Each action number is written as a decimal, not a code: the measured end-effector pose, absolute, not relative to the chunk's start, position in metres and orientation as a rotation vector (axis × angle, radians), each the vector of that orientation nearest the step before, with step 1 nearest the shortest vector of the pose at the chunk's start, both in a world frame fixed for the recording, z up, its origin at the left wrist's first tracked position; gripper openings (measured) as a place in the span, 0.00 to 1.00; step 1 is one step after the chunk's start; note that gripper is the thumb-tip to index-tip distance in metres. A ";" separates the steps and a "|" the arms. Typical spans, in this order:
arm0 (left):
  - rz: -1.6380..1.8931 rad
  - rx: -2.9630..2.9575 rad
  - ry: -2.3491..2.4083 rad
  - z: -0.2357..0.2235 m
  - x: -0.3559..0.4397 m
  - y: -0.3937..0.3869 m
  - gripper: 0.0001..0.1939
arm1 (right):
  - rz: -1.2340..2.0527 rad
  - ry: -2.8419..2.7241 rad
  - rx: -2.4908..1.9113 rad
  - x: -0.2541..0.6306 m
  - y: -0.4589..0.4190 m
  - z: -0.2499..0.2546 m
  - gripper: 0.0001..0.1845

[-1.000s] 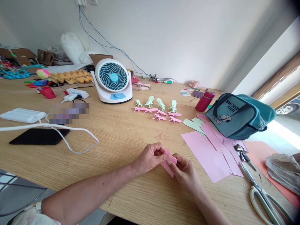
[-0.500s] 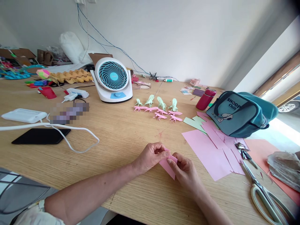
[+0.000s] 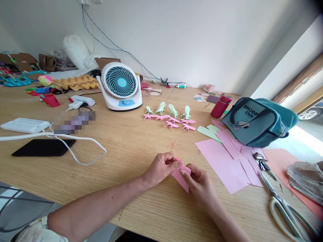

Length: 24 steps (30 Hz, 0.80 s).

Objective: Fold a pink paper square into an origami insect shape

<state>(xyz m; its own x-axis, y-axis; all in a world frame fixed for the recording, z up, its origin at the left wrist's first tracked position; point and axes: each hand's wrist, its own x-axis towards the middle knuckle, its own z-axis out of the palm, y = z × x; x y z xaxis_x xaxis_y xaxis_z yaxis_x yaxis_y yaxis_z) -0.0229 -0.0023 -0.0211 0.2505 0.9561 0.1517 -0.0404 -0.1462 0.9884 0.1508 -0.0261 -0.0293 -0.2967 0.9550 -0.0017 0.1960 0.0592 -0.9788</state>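
Note:
My left hand (image 3: pixel 161 167) and my right hand (image 3: pixel 200 186) both pinch a small folded piece of pink paper (image 3: pixel 180 176) just above the wooden table (image 3: pixel 131 141), near its front edge. The fingers of each hand are closed on the paper's upper edge. Behind them lies a row of finished folded figures, pale green ones (image 3: pixel 174 110) at the back and pink ones (image 3: pixel 171 121) in front. Sheets and strips of pink paper (image 3: pixel 224 161) lie to the right of my hands.
A white and blue desk fan (image 3: pixel 121 85) stands at the back. A teal bag (image 3: pixel 259 121), a red bottle (image 3: pixel 220 107), keys (image 3: pixel 259 160) and large scissors (image 3: pixel 285 210) are on the right. A black phone (image 3: pixel 42 147) and white cable (image 3: pixel 75 144) lie left.
My hands and the pink paper have stayed in nearly the same place; the fingers shifted slightly along the fold. The view has drifted a little.

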 end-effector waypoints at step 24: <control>1.158 1.571 0.941 -0.017 -0.026 -0.004 0.16 | 1.274 -1.577 -1.137 0.149 -0.027 -0.027 0.23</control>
<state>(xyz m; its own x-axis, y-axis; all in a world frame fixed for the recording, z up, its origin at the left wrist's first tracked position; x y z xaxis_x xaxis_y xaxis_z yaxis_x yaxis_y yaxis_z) -0.0257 -0.0043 -0.0166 0.2596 0.9340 0.2456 0.0497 -0.2669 0.9624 0.1493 -0.0274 -0.0274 -0.2816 0.9585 0.0435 0.1592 0.0914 -0.9830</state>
